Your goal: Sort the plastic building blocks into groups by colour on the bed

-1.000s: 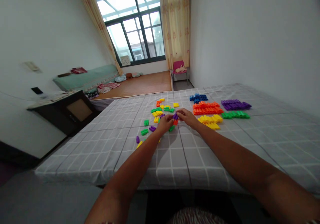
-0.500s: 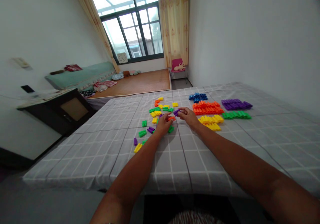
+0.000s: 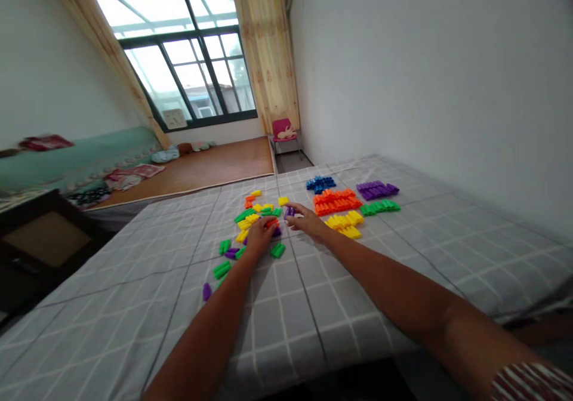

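Note:
Over the scattered pieces, my left hand (image 3: pixel 259 234) has its fingers closed on an orange piece (image 3: pixel 271 223). My right hand (image 3: pixel 308 221) is just to the right, its fingers curled around a purple piece (image 3: pixel 289 212). Loose green pieces (image 3: pixel 221 270), yellow pieces (image 3: pixel 244 224) and a purple piece (image 3: pixel 206 292) lie around and left of my left hand. Beyond my right hand are sorted groups: blue (image 3: pixel 320 184), orange (image 3: pixel 336 201), purple (image 3: pixel 376 190), green (image 3: pixel 379 207) and yellow (image 3: pixel 345 223).
A grey checked cloth (image 3: pixel 331 299) covers the table. A white wall runs along the right. Behind stand a bed (image 3: pixel 224 162), a pink chair (image 3: pixel 282 127) and a window with curtains. A dark cabinet (image 3: pixel 40 240) is at the left.
The view has turned to the right, so everything sits further left. My right hand has its fingers more spread around the purple piece, which now appears upright near the cloth.

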The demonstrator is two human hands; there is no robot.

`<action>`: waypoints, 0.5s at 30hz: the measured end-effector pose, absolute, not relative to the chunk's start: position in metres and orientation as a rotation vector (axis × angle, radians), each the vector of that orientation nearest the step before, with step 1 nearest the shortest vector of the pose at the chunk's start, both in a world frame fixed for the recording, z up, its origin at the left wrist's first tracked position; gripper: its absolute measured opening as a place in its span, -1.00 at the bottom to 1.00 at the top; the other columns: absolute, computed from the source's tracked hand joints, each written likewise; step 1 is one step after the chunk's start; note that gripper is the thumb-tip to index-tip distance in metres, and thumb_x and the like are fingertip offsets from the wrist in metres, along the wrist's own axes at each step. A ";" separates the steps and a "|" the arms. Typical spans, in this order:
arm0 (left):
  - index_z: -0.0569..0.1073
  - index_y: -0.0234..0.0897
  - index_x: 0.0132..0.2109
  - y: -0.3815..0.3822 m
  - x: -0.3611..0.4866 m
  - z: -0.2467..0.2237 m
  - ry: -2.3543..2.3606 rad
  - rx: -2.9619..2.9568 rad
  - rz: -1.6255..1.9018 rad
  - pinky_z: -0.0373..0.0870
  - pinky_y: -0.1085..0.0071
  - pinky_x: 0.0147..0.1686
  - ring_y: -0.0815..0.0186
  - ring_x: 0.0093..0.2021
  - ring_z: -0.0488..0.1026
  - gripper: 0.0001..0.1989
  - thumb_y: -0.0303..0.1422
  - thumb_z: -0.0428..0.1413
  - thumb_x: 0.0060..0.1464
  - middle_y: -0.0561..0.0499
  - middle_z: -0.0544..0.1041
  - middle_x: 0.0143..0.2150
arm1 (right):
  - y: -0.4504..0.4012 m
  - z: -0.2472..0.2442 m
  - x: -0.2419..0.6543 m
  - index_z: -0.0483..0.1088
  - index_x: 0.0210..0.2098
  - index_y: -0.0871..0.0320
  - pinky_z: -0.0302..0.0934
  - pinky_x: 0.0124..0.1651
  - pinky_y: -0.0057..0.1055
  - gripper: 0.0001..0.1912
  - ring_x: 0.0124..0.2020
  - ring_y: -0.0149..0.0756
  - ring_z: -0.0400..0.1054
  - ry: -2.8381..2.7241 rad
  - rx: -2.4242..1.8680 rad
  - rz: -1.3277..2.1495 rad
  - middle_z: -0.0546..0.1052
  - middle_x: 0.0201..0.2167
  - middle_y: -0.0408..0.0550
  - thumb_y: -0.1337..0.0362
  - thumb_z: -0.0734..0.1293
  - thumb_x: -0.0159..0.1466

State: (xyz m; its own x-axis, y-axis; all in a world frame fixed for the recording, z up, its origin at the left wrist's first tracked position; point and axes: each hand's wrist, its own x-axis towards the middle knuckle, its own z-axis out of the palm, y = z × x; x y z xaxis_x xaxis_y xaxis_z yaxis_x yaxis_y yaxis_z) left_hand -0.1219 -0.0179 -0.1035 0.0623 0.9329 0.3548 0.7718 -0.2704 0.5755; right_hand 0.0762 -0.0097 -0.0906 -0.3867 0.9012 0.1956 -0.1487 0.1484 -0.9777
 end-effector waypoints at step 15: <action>0.52 -0.30 0.00 -0.028 -0.119 -0.103 1.740 2.129 0.952 0.36 0.17 0.07 0.12 0.02 0.48 -0.68 -0.34 0.05 0.12 -0.12 0.57 -0.01 | 0.071 -0.038 0.295 0.43 -0.09 0.20 0.31 -0.19 -0.37 -0.62 -0.24 -0.26 0.43 -1.914 -1.475 0.434 0.55 -0.15 0.06 0.15 0.38 0.14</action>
State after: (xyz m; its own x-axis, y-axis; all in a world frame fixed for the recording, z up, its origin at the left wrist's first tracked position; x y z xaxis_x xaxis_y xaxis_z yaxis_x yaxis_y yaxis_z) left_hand -0.1189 -0.0281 -0.1026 0.0834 0.9386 0.3348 0.7883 -0.2677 0.5540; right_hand 0.2947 0.0714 -0.0377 -0.1330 0.9426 0.3063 0.7185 0.3046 -0.6253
